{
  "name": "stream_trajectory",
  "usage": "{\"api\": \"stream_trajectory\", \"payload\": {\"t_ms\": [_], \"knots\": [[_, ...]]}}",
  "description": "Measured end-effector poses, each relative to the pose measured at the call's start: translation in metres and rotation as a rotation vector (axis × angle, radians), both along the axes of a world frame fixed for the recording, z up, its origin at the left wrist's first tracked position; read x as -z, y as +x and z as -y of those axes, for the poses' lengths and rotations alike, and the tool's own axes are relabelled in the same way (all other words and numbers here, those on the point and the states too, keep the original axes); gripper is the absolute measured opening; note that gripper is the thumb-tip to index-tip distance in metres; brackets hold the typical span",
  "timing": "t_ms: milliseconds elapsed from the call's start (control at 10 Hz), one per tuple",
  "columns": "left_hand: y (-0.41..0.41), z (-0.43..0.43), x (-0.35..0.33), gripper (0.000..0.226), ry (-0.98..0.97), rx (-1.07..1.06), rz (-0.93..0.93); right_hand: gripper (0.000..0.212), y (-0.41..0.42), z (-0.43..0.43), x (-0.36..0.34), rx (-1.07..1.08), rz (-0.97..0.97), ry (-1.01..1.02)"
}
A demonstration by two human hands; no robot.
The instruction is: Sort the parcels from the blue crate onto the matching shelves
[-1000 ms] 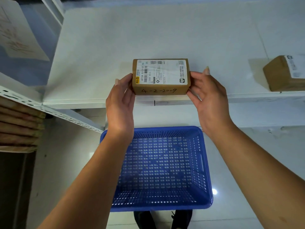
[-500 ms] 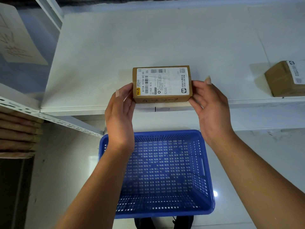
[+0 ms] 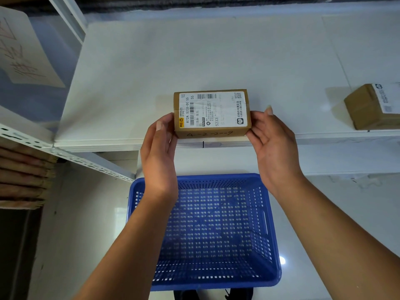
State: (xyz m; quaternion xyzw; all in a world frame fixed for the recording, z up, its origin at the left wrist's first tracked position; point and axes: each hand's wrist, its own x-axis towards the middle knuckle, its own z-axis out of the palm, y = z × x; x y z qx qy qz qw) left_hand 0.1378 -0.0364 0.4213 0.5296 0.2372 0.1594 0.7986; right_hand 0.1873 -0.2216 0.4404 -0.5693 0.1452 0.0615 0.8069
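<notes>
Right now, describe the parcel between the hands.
The parcel is a brown cardboard box lying flat at the front edge of the white shelf. A white label with barcodes covers its top; handwritten digits mark its near side. The left hand and right hand touch its ends with relaxed fingers.

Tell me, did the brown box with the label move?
Yes, slightly: the box came toward the shelf front edge, nearer the black mark.
</notes>
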Motion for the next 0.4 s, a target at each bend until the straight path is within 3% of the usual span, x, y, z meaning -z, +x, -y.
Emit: {"api": "stream_trajectory", "payload": {"t_ms": [300, 400], "knots": [[-0.006, 0.002, 0.002, 0.033, 0.007, -0.010, 0.034, 0.032, 0.001, 0.001, 0.004, 0.008, 0.013, -0.017], [-0.014, 0.002, -0.009, 0.039, 0.065, -0.040, -0.046, 0.009, -0.005, 0.001, -0.003, 0.126, -0.035, -0.172]]}}
